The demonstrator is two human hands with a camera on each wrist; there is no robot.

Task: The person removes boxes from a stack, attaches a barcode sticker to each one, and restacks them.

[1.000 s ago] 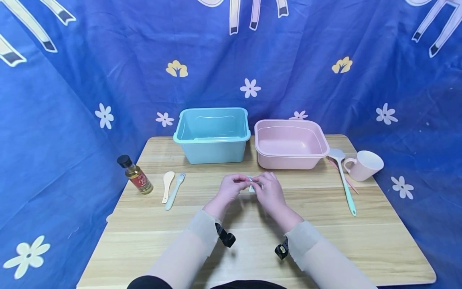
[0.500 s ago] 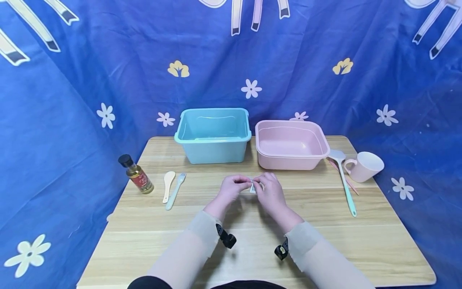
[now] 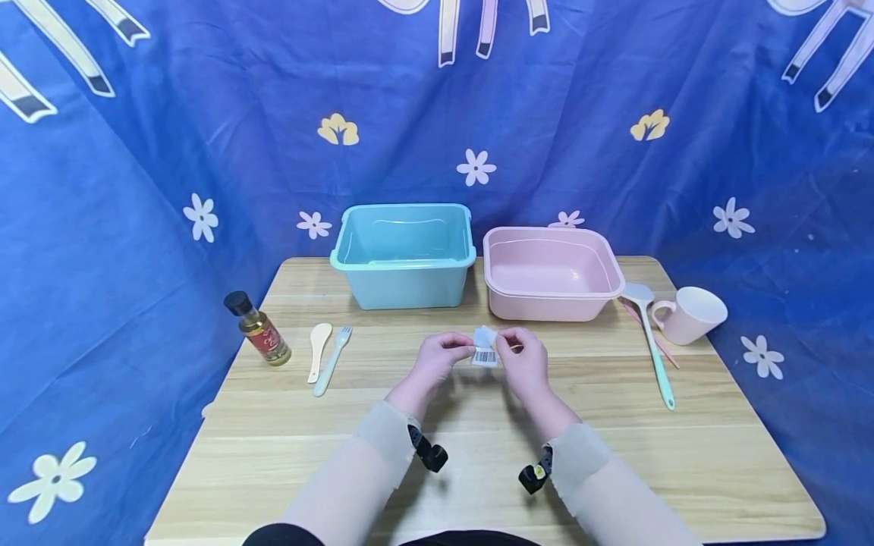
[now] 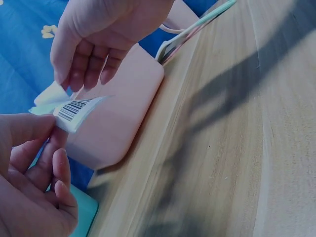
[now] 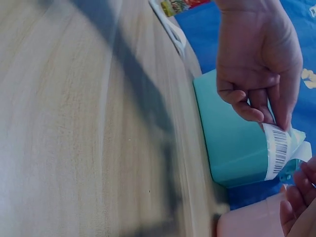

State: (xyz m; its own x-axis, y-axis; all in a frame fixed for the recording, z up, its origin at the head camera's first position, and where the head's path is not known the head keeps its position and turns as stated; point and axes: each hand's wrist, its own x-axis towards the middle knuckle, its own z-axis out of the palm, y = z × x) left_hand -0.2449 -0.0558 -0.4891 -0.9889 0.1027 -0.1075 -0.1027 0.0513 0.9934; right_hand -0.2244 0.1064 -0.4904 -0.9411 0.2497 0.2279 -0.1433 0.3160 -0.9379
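Towards the table's (image 3: 471, 500) far edge, left hand (image 3: 432, 364) fingers pinch a barcoded strip (image 3: 485, 357), apparently steadying it; right hand (image 3: 529, 364) fingers pinch its flap (image 4: 52, 95).

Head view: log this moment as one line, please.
left hand: pinches barcode label | right hand: pinches white flap | barcode label: held above table | blue tub, pink tub: beyond hands
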